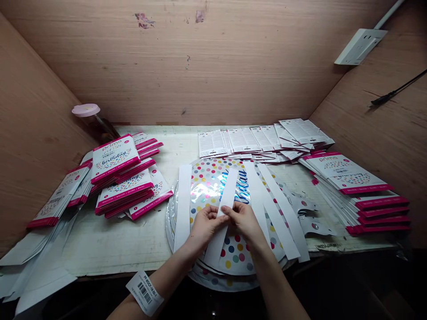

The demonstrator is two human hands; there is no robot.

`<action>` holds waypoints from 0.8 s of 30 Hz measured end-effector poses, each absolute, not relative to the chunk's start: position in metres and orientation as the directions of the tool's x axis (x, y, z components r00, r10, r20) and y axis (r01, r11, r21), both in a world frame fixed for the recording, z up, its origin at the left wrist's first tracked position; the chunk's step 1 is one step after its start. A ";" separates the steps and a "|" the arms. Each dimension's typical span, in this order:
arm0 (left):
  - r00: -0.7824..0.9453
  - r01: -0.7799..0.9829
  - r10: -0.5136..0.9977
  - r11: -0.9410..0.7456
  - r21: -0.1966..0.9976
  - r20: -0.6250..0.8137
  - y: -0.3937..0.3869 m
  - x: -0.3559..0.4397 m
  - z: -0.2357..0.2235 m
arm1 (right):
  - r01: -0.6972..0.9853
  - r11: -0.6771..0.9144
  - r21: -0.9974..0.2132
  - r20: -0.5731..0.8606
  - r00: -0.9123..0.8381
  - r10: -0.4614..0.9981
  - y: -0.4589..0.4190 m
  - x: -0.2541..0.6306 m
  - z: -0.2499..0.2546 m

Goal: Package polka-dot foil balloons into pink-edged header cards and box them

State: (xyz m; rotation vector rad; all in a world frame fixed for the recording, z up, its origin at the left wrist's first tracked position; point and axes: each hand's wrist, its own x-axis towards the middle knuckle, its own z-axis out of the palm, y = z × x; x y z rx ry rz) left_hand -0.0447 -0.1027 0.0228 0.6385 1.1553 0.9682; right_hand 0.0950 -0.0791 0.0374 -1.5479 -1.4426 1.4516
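white paper strip [228, 194] | pinched mid-length | left hand [207, 224], right hand [243, 221]: fingers closed on it from either side | over polka-dot foil balloon [209, 182]

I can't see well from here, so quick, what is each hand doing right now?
Left hand: closed, pinching a white paper strip.
Right hand: closed, pinching the same white paper strip.

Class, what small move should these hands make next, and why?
Probably lay the white paper strip down beside the other strips on the polka-dot foil balloons, since the left hand and right hand pinch it above that stack, where matching strips lie.
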 end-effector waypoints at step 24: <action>0.329 0.681 0.906 -0.423 0.598 0.266 -0.138 -0.121 0.022 | 0.792 0.610 -0.020 -0.153 -0.606 0.781 0.174 0.039 0.069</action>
